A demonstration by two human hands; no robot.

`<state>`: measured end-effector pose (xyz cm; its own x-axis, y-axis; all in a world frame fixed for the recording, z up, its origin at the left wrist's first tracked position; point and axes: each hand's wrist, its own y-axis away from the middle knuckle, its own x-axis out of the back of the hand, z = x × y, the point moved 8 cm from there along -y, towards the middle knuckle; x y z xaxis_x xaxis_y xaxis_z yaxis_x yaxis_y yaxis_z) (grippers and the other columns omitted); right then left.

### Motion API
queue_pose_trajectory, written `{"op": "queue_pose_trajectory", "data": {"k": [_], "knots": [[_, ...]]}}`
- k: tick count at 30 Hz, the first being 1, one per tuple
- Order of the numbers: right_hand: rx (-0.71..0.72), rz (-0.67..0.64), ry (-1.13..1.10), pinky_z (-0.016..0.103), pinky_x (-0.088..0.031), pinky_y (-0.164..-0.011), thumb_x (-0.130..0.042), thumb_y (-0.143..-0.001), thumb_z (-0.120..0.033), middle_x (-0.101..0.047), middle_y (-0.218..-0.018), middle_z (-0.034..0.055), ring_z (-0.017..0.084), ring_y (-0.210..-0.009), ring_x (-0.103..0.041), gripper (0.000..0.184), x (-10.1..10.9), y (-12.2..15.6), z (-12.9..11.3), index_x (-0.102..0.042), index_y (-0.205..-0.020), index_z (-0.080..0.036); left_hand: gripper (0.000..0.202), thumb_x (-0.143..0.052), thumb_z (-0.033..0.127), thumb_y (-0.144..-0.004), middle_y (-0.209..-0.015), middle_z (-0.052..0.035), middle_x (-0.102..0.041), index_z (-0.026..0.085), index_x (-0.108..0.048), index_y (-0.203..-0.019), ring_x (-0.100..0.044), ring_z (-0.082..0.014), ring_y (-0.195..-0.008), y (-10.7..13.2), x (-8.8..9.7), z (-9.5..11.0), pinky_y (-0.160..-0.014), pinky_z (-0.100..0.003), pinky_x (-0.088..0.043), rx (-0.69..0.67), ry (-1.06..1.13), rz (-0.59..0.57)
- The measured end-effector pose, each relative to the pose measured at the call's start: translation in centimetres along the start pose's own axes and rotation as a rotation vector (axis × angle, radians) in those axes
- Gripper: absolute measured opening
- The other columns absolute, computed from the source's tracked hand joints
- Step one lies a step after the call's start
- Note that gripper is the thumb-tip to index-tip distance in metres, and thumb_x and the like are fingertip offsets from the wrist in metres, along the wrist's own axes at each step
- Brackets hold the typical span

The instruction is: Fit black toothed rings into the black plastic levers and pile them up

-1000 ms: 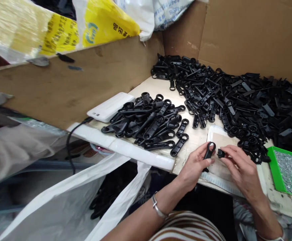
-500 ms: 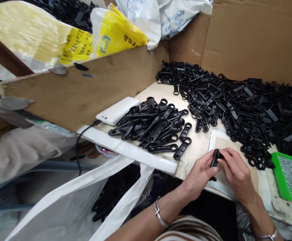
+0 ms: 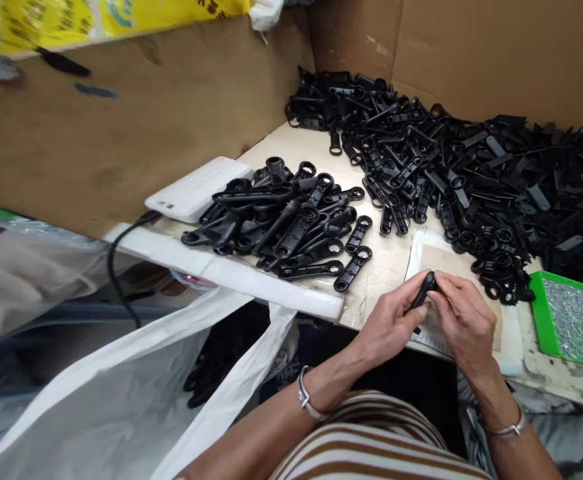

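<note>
Between my two hands is a black plastic handle part (image 3: 424, 291), held over a cloth pad (image 3: 434, 257) at the table's front edge. My left hand (image 3: 391, 317) is closed round its length, thumb on top. The fingertips of my right hand (image 3: 464, 310) pinch its upper end; whether they hold a second small piece there is hidden. To the left lies a pile of black handle parts with ring ends (image 3: 291, 223). A larger heap of loose black parts (image 3: 421, 160) spreads behind the pad and to the right.
A green tray (image 3: 541, 313) of small metal pins or screws (image 3: 579, 320) stands at the right. A white power bank-like box (image 3: 196, 190) with a black cable (image 3: 116, 257) lies left. Cardboard walls (image 3: 496, 53) close off the back. A white bag (image 3: 121, 393) hangs open below the edge.
My view has tilted down and shifted, so the scene sits higher and to the left. Both hands stay on the handle part, which is turned slightly.
</note>
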<state>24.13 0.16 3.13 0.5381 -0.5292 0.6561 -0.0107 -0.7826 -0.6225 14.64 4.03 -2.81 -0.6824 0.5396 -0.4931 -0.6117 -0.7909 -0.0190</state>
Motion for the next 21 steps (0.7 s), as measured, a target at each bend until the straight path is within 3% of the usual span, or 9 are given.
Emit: {"op": "queue_pose_trajectory", "data": {"k": [4, 7, 10, 14, 17, 21], "knots": [[-0.124, -0.099, -0.142, 0.031, -0.059, -0.083, -0.061, -0.090, -0.019, -0.072, -0.102, 0.0093, 0.018, -0.093, -0.069, 0.023, 0.1, 0.3, 1.2, -0.072, -0.110, -0.021, 0.040, -0.061, 0.024, -0.088, -0.119, -0.0082, -0.069, 0.014, -0.061, -0.127, -0.063, -0.0220, -0.110, -0.2, 0.5, 0.6, -0.097, -0.030, -0.048, -0.026, -0.195, 0.042], [-0.362, -0.179, -0.298, 0.031, -0.060, -0.083, -0.064, -0.089, -0.028, -0.074, -0.106, 0.0064, 0.018, -0.090, -0.072, 0.026, 0.3, 1.1, 3.5, -0.071, -0.113, -0.024, 0.026, -0.058, 0.028, -0.090, -0.096, -0.0033, -0.073, 0.016, -0.069, -0.112, -0.066, -0.0168, -0.085, 0.2, 0.8, 1.8, -0.079, -0.025, -0.051, -0.051, -0.501, 0.095], [-0.579, -0.248, -0.447, 0.034, -0.060, -0.085, -0.066, -0.086, -0.038, -0.075, -0.110, 0.0068, 0.020, -0.091, -0.073, 0.037, -0.3, 2.2, 5.0, -0.068, -0.121, -0.024, 0.030, -0.050, 0.030, -0.095, -0.089, -0.0019, -0.073, 0.021, -0.065, -0.119, -0.065, -0.0139, -0.074, 1.0, 0.1, 3.0, -0.072, -0.023, -0.050, -0.144, -0.773, 0.064], [-0.713, -0.293, -0.545, 0.037, -0.061, -0.083, -0.064, -0.086, -0.046, -0.077, -0.103, 0.0075, 0.023, -0.091, -0.073, 0.034, -2.5, 2.5, 4.6, -0.076, -0.104, -0.020, 0.035, -0.041, 0.029, -0.097, -0.070, -0.0018, -0.069, 0.018, -0.063, -0.122, -0.060, -0.0129, -0.056, 1.5, 0.2, 3.5, -0.058, -0.022, -0.046, -0.200, -0.901, 0.091], [-0.653, -0.340, -0.576, 0.036, -0.062, -0.075, -0.061, -0.087, -0.046, -0.078, -0.096, 0.0065, 0.022, -0.082, -0.074, 0.034, -4.4, 0.7, 3.5, -0.076, -0.104, -0.020, 0.035, -0.043, 0.028, -0.096, -0.073, -0.0050, -0.071, 0.018, -0.065, -0.121, -0.062, -0.0154, -0.058, 1.4, 1.6, 4.3, -0.059, -0.023, -0.046, -0.192, -0.990, 0.172], [-0.389, -0.433, -0.401, 0.038, -0.059, -0.084, -0.054, -0.094, -0.039, -0.076, -0.100, 0.0066, 0.022, -0.089, -0.072, 0.031, -6.2, -4.1, 2.5, -0.073, -0.109, -0.021, 0.036, -0.046, 0.032, -0.096, -0.083, -0.0095, -0.074, 0.020, -0.066, -0.123, -0.065, -0.0195, -0.070, 1.6, 3.9, 7.4, -0.069, -0.027, -0.047, -0.282, -1.208, 0.346]]}}
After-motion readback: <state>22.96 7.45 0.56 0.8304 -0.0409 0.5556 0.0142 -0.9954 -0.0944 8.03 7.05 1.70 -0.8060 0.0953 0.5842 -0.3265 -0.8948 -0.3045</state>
